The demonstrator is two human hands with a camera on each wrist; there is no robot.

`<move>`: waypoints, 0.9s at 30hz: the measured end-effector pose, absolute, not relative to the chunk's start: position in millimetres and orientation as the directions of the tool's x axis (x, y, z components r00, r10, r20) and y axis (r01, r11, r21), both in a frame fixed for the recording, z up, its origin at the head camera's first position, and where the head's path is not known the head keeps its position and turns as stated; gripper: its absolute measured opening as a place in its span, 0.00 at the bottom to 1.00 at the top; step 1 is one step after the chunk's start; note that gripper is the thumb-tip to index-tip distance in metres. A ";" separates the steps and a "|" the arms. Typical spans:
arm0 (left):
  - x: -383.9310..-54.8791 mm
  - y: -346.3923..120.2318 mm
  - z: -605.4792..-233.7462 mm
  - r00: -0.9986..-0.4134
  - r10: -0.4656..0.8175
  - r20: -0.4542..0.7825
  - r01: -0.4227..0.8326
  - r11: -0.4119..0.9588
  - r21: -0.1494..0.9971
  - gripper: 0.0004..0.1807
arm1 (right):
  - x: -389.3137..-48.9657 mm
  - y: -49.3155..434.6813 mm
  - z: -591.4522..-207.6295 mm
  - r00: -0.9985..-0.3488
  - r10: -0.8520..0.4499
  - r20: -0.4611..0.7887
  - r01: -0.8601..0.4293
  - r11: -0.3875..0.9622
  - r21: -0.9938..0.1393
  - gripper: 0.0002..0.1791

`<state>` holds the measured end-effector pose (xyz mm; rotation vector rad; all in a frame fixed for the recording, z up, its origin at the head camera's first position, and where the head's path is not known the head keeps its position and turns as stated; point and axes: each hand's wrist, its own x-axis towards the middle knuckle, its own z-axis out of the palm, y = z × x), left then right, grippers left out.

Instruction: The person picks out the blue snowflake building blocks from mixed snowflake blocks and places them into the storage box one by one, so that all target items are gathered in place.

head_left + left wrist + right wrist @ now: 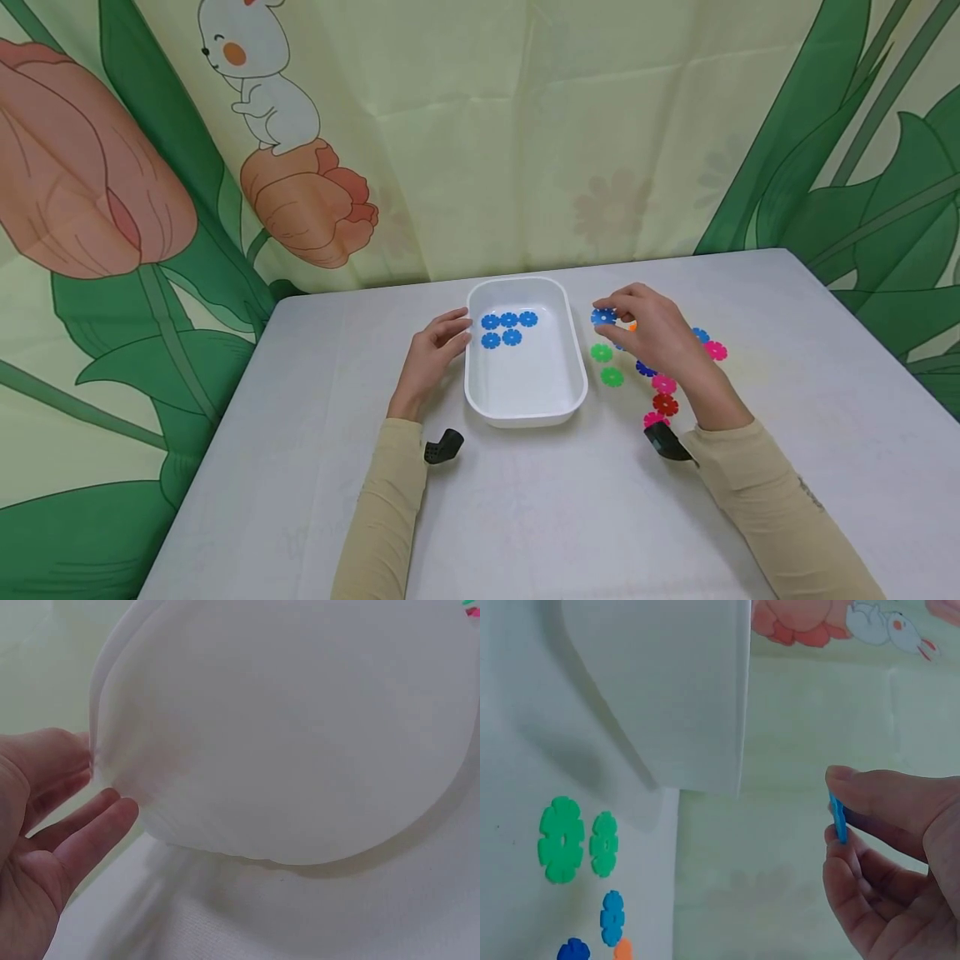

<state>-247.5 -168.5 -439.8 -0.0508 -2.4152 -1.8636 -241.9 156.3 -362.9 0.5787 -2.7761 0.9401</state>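
My right hand (660, 329) pinches a blue snowflake disc (603, 317) between thumb and fingers, right of the tray and above the table. Seen edge-on in the right wrist view, the disc sticks out past the fingertips. My left hand (432, 354) touches the left side of a white rectangular tray (525, 387), its fingers nearly straight. Seen from the left wrist, the fingertips of that hand (45, 817) lie against the tray's outer wall. Several blue discs (509, 320) lie in two rows inside the tray, toward its far left.
Loose discs are scattered right of the tray: green ones (612, 377), a dark blue one (645, 368), a red one (665, 404) and pink ones (717, 351). An orange disc (623, 950) is partly hidden. A printed cloth (480, 167) hangs behind the white table (300, 467).
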 end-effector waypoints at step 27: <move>-246.6 -174.0 -440.1 -0.996 0.007 0.084 0.083 0.240 0.967 0.18 | -277.0 113.2 -321.7 -0.907 -0.405 0.111 -0.392 0.720 -0.572 0.20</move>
